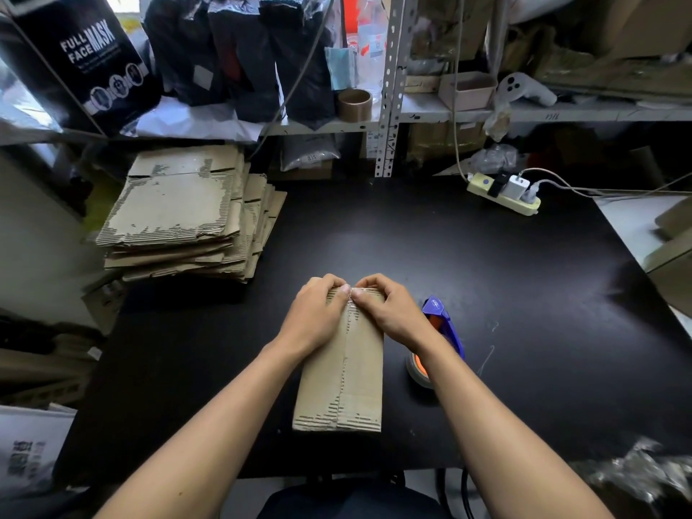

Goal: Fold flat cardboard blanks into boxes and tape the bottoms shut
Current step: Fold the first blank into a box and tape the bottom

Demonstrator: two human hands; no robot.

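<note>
A folded brown cardboard box [348, 372] stands on the black table [486, 294], its two closed flaps facing up with the seam running away from me. My left hand [318, 312] and my right hand [389, 309] both grip the box's far edge, fingers curled over it and thumbs meeting at the seam. A bit of clear tape glints under the thumbs. A blue tape dispenser [440, 331] with its roll lies on the table just right of the box, partly hidden by my right forearm.
A pile of flat cardboard blanks [187, 215] lies at the table's far left. A power strip [503, 192] with plugs and cables sits at the far right. Metal shelving [389, 88] packed with goods stands behind. Boxes [670, 267] lie off the right edge.
</note>
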